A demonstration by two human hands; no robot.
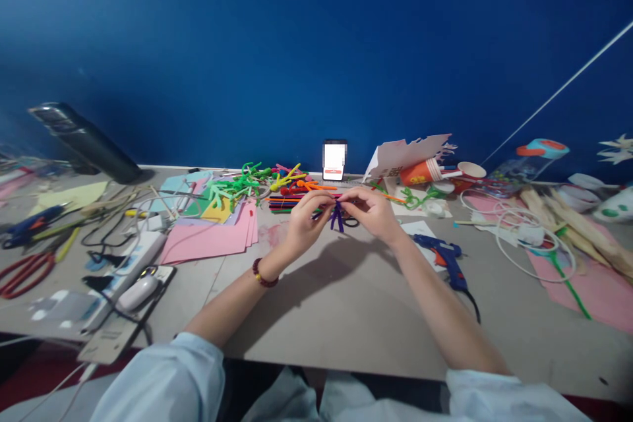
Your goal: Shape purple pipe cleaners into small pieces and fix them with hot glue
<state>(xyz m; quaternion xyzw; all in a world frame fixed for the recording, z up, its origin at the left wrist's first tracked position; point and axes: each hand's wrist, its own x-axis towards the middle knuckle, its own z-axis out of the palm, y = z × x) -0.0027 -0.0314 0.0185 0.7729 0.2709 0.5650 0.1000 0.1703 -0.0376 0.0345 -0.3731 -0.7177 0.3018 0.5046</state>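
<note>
Both hands meet above the table's far middle, their fingertips pinching a twisted purple pipe cleaner figure (337, 217) with several short legs hanging down. My left hand (307, 223), with a dark beaded bracelet (262, 273) on its wrist, grips the figure from one side. My right hand (372, 213) holds it from the other side. Just behind the fingers lies a bundle of coloured sticks (284, 203). A black loop (351, 223) shows under my right fingers, but I cannot tell what it belongs to.
Bright green pipe cleaners (237, 184) and pink paper sheets (208, 241) lie left of my hands. A blue hot glue gun (442, 260) rests to the right. A phone (334, 160) stands against the blue wall, near orange paper cups (420, 173). Red-handled scissors (24, 273) and a power strip (133, 264) lie far left.
</note>
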